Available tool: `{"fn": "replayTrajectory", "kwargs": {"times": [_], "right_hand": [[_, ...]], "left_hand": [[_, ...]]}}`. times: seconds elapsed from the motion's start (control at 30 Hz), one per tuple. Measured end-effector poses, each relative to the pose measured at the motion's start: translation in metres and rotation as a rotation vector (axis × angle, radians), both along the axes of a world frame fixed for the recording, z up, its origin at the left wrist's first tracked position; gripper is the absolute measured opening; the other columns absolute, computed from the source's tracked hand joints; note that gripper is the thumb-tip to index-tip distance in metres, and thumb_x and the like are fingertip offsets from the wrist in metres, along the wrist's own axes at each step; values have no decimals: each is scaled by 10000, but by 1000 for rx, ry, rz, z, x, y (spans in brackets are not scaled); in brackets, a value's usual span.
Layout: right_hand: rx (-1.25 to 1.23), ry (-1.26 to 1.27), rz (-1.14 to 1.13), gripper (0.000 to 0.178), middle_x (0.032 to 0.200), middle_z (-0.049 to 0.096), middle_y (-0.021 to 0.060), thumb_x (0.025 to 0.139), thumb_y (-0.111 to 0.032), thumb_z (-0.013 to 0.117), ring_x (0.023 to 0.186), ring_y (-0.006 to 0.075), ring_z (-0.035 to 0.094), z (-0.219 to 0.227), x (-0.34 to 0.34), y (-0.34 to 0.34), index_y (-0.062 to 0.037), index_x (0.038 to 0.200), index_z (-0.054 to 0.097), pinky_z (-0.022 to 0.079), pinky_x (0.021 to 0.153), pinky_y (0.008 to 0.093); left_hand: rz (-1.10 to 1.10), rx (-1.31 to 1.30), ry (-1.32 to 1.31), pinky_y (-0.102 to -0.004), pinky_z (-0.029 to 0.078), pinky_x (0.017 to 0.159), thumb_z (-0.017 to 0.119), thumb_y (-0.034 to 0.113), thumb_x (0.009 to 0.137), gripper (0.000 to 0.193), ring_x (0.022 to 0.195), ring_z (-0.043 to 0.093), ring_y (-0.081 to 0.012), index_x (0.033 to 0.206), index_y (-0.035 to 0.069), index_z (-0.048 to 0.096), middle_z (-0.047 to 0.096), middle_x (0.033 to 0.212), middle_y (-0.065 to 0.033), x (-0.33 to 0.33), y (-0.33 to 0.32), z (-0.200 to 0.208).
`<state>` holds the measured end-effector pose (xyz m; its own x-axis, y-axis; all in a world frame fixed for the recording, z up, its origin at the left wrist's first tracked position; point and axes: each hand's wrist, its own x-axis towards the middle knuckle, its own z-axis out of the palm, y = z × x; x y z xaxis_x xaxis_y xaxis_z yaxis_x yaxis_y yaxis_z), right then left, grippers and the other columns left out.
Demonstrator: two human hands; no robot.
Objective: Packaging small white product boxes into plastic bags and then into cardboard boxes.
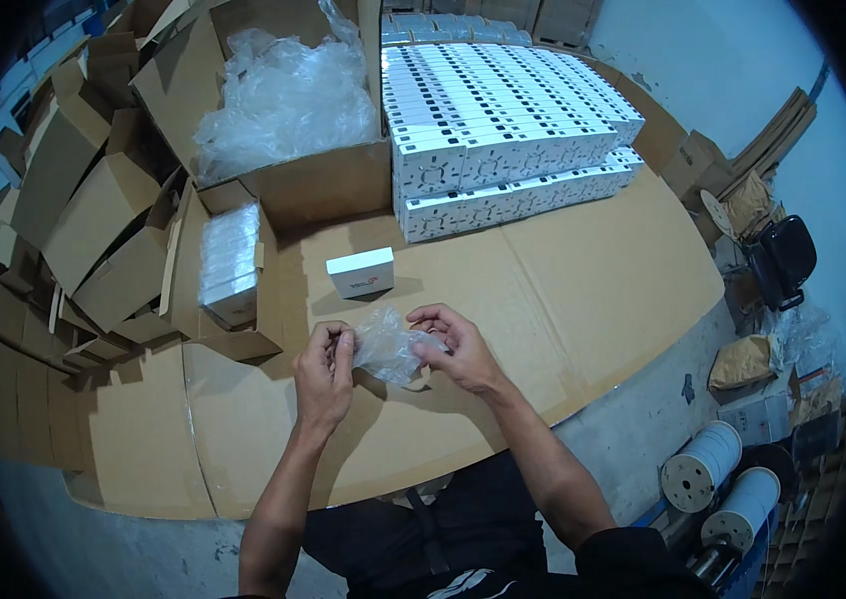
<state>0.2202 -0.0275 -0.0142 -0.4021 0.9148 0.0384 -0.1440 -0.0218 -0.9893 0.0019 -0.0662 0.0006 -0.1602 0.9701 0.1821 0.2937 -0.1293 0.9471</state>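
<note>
A crumpled clear plastic bag (385,346) is stretched between my two hands, above the cardboard-covered table. My left hand (325,371) pinches its left side with thumb and fingers. On its right side, my right hand (457,349) grips the plastic, the fingers curled over the edge. Just beyond the bag stands a small white box (361,273), touching neither hand. Left of it, an open cardboard carton (271,290) holds a row of plastic-wrapped white boxes (230,258).
A large open carton (333,178) full of loose clear plastic bags (288,100) stands at the back. Stacked white boxes (513,130) fill the back right. Empty cardboard cartons (93,220) pile up at the left. Cable spools (704,464) sit on the floor at the right.
</note>
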Motion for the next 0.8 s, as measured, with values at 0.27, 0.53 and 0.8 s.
{"fn": "replayTrajectory", "kwargs": {"times": [0.27,0.53,0.8], "right_hand": [[164,-284,-205,244,928,716,109,899,-59,728,853,124,671,-7,-19,-20,6,1118,643,532,760,278],[80,-353,-60,234,843,712,75,920,-95,723,738,116,674,5,-15,-26,1,1117,642,527,650,277],[-23,-228,83,163,776,664,36,966,-128,688,715,83,600,21,-11,-18,14,1024,632,509,679,254]], "left_hand": [[-62,31,55,-326,560,797,749,204,894,355,874,700,-183,1143,-31,655,705,913,-143,14,-6,1],[105,-42,71,-294,462,558,662,156,983,185,588,587,-100,932,-17,703,668,693,-74,-5,4,-11],[6,191,119,-280,477,549,698,115,959,135,578,600,-105,943,-15,727,675,695,-58,-13,2,-2]]}}
